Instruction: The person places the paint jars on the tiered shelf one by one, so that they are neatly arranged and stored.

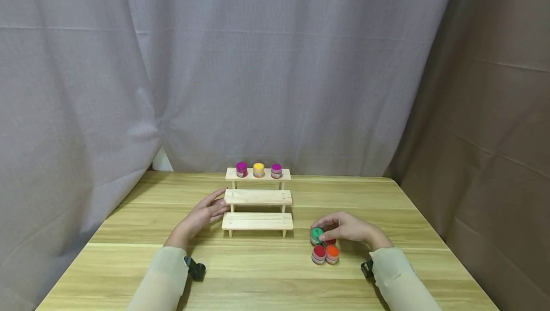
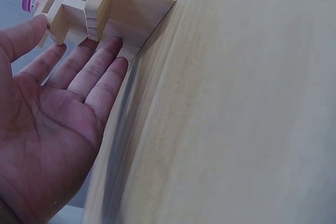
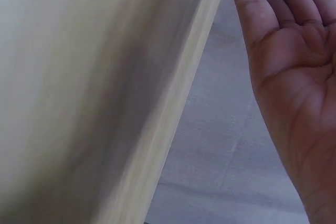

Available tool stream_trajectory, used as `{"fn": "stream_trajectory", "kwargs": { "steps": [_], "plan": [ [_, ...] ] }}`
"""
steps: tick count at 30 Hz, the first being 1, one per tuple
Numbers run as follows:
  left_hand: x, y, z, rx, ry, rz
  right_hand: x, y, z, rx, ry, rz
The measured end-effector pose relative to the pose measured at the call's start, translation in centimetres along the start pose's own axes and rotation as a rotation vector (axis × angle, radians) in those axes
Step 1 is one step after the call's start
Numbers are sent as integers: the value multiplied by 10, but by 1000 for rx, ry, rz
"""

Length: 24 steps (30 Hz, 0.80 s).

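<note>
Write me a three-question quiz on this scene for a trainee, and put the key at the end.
1. Multiple choice: What colour is the lid of the jar that the right hand holds?
a) blue
b) green
c) white

2. Count: How many jars stand on the top shelf of the stand?

3. True or false: The left hand is at the left side of the stand.

Key: 1. b; 2. three; 3. true.
</note>
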State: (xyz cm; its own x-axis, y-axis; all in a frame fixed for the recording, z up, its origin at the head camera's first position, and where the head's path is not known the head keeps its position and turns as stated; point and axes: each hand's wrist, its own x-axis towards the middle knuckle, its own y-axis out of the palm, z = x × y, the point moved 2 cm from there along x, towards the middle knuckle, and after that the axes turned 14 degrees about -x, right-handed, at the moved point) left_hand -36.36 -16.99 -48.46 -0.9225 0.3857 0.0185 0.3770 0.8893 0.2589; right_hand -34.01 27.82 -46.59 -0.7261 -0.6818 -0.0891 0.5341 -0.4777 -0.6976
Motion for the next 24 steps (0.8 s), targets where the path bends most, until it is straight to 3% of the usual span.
{"fn": "stream_trajectory", "kwargs": {
  "steps": [14,24],
  "plan": [
    [1,-3,-2,29,-2,16,22,-22,17,-125,-11,-84],
    [0,-1,-2,26,-14,1,41,-36,34,-114,-42,-85]
  ]
}}
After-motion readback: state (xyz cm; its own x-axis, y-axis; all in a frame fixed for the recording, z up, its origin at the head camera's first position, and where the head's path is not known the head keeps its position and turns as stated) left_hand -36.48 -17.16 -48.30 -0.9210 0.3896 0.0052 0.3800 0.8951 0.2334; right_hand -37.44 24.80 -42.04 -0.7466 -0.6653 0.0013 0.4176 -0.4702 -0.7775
